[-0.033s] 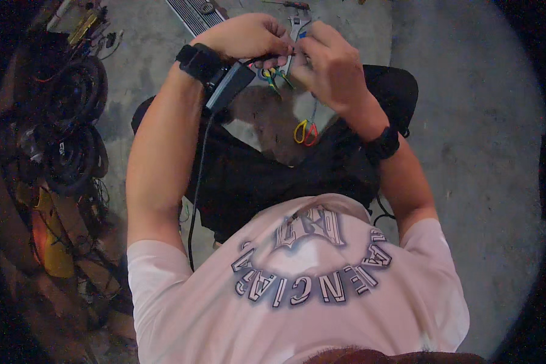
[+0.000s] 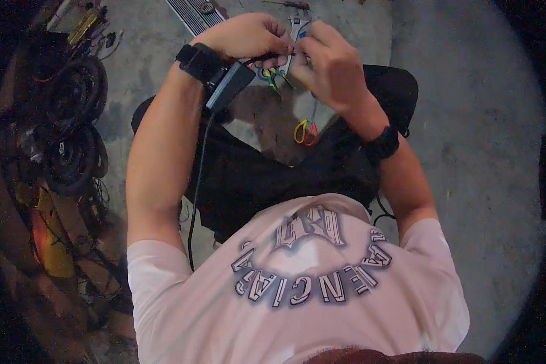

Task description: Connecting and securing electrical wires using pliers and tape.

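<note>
My left hand [image 2: 249,37] is closed in a pinch around a thin black cable [image 2: 259,59]. Close on its right, my right hand [image 2: 332,65] has thumb and fingers drawn together at the cable's end; exactly what sits between those fingertips is too small to make out. A dark box [image 2: 232,85] lies against my left wrist, with a cord [image 2: 199,176] running down from it along my forearm. Below the hands are pliers [image 2: 275,80] with green and yellow handles. Nearer to me lie scissors [image 2: 306,132] with one yellow and one red handle loop.
Past my hands on the concrete floor [image 2: 467,151] are an adjustable wrench [image 2: 297,25], a screwdriver [image 2: 296,5] and a silver ribbed metal piece [image 2: 194,17]. Along the left side lie coiled black cables [image 2: 76,91] and a yellow-orange item [image 2: 54,242].
</note>
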`<move>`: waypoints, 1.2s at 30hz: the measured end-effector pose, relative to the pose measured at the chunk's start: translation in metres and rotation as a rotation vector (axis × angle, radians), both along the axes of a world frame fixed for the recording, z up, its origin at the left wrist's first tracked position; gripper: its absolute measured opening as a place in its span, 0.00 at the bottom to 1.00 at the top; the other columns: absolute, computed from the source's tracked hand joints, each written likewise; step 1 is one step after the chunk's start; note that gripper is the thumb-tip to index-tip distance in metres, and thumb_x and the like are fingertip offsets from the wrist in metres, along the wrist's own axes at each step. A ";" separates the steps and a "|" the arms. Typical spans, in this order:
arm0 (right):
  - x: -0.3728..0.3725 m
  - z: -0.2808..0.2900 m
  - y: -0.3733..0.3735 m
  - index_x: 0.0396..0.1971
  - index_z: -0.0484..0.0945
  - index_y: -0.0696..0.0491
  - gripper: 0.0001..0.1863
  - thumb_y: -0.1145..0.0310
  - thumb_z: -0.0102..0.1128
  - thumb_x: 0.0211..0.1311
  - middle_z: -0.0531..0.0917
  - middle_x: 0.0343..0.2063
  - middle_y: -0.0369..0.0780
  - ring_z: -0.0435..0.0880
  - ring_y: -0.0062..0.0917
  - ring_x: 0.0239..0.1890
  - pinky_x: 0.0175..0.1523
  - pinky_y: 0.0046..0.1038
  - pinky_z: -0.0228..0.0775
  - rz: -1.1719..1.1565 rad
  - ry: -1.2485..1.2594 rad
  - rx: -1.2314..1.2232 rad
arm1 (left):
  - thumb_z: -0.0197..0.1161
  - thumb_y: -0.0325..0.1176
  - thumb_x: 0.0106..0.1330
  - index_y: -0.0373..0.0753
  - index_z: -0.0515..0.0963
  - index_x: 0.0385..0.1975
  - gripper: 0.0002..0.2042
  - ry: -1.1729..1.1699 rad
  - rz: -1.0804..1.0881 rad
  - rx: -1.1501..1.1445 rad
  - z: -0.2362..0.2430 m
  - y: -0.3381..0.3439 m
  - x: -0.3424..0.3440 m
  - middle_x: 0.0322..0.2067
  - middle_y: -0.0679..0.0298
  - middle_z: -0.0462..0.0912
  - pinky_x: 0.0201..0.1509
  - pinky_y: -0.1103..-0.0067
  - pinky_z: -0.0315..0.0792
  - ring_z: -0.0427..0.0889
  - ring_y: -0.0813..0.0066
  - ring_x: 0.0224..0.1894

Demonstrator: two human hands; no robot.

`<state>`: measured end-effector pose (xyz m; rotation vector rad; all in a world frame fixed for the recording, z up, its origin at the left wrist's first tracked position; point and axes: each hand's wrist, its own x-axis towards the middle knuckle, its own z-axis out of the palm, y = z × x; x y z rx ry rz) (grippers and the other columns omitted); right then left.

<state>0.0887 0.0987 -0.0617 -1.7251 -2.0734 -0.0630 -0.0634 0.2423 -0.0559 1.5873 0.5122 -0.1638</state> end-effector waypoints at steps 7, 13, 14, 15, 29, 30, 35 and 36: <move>0.006 0.003 0.004 0.29 0.77 0.55 0.14 0.63 0.68 0.44 0.74 0.35 0.42 0.79 0.38 0.40 0.38 0.37 0.76 0.025 0.018 0.053 | 0.59 0.33 0.67 0.33 0.80 0.27 0.10 0.002 0.007 0.056 0.002 0.000 0.006 0.19 0.67 0.79 0.19 0.84 0.66 0.72 0.84 0.16; 0.005 0.006 -0.008 0.28 0.78 0.56 0.13 0.66 0.68 0.43 0.75 0.32 0.43 0.80 0.39 0.36 0.38 0.36 0.76 0.043 0.107 0.060 | 0.58 0.31 0.67 0.33 0.79 0.27 0.10 -0.035 0.018 0.048 0.002 -0.010 0.000 0.18 0.66 0.78 0.19 0.83 0.67 0.72 0.83 0.16; 0.004 0.006 -0.010 0.28 0.78 0.56 0.13 0.67 0.69 0.42 0.75 0.32 0.43 0.80 0.39 0.35 0.38 0.36 0.76 0.046 0.103 0.074 | 0.58 0.31 0.67 0.33 0.79 0.27 0.10 -0.036 0.025 0.043 0.002 -0.012 -0.001 0.19 0.66 0.78 0.19 0.83 0.67 0.72 0.83 0.16; 0.004 0.006 -0.011 0.28 0.78 0.56 0.13 0.67 0.69 0.42 0.75 0.32 0.43 0.80 0.39 0.35 0.38 0.36 0.76 0.047 0.100 0.076 | 0.57 0.31 0.66 0.33 0.79 0.27 0.10 -0.038 0.033 0.039 0.002 -0.012 -0.001 0.19 0.66 0.78 0.19 0.83 0.67 0.72 0.83 0.16; -0.011 0.006 -0.032 0.30 0.77 0.54 0.13 0.65 0.67 0.45 0.74 0.34 0.41 0.80 0.37 0.37 0.37 0.36 0.77 0.007 -0.016 0.028 | 0.58 0.32 0.67 0.33 0.80 0.27 0.11 -0.013 -0.014 0.029 0.000 -0.031 -0.009 0.18 0.67 0.78 0.19 0.84 0.66 0.72 0.83 0.15; -0.011 0.005 -0.033 0.30 0.77 0.54 0.13 0.65 0.67 0.45 0.74 0.34 0.41 0.80 0.37 0.37 0.37 0.36 0.77 0.006 -0.016 0.028 | 0.58 0.32 0.67 0.32 0.80 0.27 0.11 0.001 -0.014 0.026 -0.001 -0.031 -0.009 0.18 0.67 0.78 0.18 0.84 0.66 0.72 0.83 0.15; -0.012 0.002 -0.034 0.31 0.76 0.54 0.15 0.64 0.67 0.44 0.74 0.36 0.42 0.79 0.38 0.40 0.38 0.38 0.76 0.026 0.004 0.036 | 0.58 0.32 0.67 0.33 0.80 0.27 0.10 0.004 -0.005 0.046 0.004 -0.036 -0.013 0.19 0.66 0.79 0.20 0.84 0.67 0.73 0.83 0.16; -0.011 0.002 -0.034 0.31 0.76 0.54 0.15 0.64 0.67 0.44 0.74 0.36 0.42 0.79 0.38 0.40 0.38 0.38 0.76 0.026 0.004 0.038 | 0.58 0.32 0.67 0.33 0.80 0.28 0.10 0.014 0.010 0.068 0.006 -0.037 -0.014 0.19 0.66 0.79 0.20 0.84 0.68 0.73 0.83 0.17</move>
